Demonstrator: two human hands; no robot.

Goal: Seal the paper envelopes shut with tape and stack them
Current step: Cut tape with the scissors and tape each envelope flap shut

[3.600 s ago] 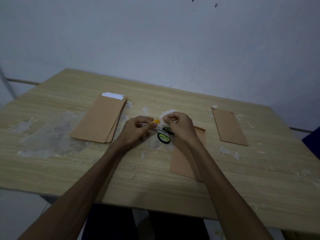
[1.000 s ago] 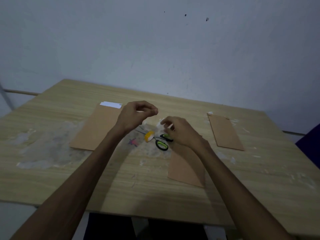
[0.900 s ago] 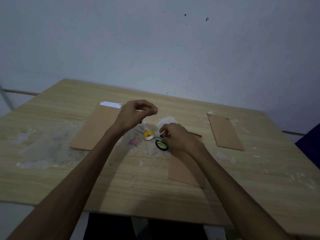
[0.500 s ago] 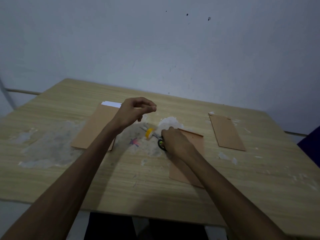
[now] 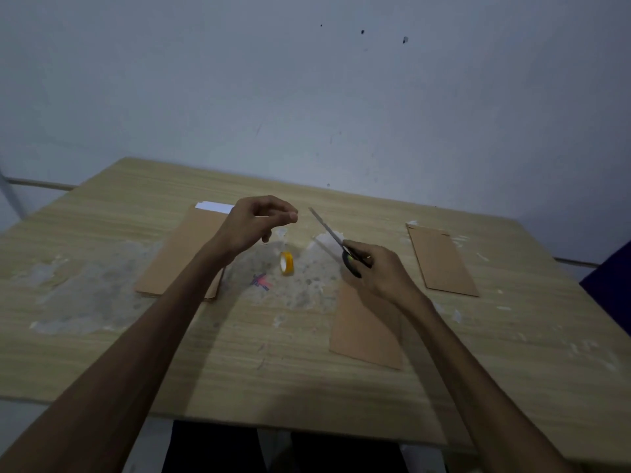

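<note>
My left hand hovers above the table with thumb and fingertips pinched together; a clear strip of tape seems to run from them down to the small yellow tape roll standing on edge below. My right hand grips the scissors by their dark handles, blades pointing up and left toward my left hand. A brown envelope lies under my right wrist. A stack of brown envelopes with a white sheet at its far end lies to the left. One more envelope lies at the right.
The wooden table has pale scuffed patches around its middle and a small red and blue mark near the roll. A grey wall rises behind the table. Something dark blue shows at the right edge.
My right hand has picked the scissors up off the table and raised them toward my left hand. The tape roll now stands on edge below my left hand.
</note>
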